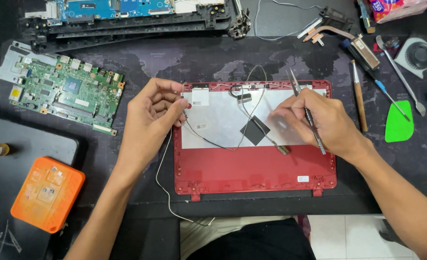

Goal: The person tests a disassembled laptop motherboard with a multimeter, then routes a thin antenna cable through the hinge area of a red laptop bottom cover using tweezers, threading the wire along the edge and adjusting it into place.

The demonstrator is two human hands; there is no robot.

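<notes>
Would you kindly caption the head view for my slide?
Left hand pinches a thin cable while right hand holds tweezers over a red laptop lid.

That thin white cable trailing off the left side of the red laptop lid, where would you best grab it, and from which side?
Grip the white cable on its free stretch just left of the red laptop lid, below the left hand. Come from above with a fingertip pinch: it lies slack on the dark mat there, with nothing over it. Further up it is tucked along the lid's edge, probably harder to pinch.
</notes>
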